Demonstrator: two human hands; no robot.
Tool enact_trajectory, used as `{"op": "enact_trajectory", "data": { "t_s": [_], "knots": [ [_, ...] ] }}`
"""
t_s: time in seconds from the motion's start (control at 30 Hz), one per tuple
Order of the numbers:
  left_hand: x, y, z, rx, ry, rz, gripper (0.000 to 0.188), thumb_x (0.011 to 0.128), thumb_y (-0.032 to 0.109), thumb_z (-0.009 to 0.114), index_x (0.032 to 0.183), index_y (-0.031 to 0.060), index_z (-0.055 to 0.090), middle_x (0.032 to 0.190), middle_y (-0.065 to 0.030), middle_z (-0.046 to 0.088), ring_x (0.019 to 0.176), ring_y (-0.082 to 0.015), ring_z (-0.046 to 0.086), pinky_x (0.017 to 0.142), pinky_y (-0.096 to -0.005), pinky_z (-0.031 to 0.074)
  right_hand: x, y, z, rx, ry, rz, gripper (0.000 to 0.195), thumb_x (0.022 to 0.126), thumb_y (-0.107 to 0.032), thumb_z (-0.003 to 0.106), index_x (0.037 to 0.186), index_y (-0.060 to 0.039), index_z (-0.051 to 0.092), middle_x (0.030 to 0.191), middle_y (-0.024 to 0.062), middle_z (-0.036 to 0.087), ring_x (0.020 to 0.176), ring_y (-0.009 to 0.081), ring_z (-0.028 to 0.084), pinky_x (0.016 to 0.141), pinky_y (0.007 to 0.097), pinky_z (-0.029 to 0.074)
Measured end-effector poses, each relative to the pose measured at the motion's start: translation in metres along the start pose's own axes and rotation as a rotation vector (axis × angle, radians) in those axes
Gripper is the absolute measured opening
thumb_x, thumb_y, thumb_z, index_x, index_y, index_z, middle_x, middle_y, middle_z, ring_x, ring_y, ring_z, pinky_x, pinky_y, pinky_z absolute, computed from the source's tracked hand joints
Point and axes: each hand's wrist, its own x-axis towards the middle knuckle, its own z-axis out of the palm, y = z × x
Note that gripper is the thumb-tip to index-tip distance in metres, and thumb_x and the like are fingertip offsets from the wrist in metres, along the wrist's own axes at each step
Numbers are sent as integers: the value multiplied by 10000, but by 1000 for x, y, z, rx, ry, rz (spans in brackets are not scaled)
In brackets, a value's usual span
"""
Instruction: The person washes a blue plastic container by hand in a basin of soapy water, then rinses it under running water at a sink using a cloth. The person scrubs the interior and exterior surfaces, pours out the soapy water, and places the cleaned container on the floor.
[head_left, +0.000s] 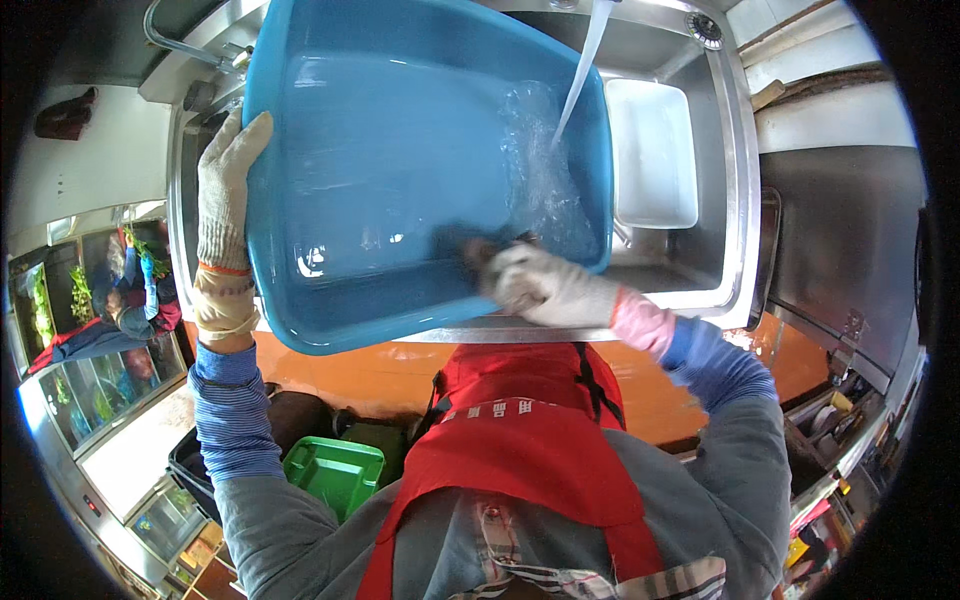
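A large blue plastic tub (420, 150) rests tilted over the stainless steel sink, and a stream of water (585, 71) runs into its right side. My left hand (229, 180), in a knitted glove, is at the tub's left rim, thumb over the edge. Near the tub's lower right, my gloved right hand (536, 285) is closed around a dark, blurred object (480, 251), whose kind I cannot tell. To the tub's right, a white rectangular plastic basin (654, 154) sits in the sink.
The metal sink rim (742, 187) surrounds the tub. A drain strainer (705, 30) shows at the upper right. Behind me at the lower left are a green plastic bin (334, 472) and a dark container. Another person (142, 300) is at the far left, by shelves of greens.
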Motion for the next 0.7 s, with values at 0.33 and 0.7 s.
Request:
{"op": "enact_trajectory", "data": {
  "t_s": [0.33,0.7],
  "knots": [
    [4,-3,-7,134,16,98,483,900,320,601,1245,-18,590,968,-89,665,782,-145,632,663,-239,521,27,51,-85,368,159,708,380,761,-9,652,1135,-64,608,1009,35,654,923,165,604,822,279,490],
    [-9,10,14,78,117,72,552,872,299,594,1293,-50,518,1002,-93,645,836,-136,610,736,-241,490,107,115,-196,-935,772,185,292,884,-236,562,1161,-176,634,1243,102,551,1175,324,506,965,410,450]
  ]
}}
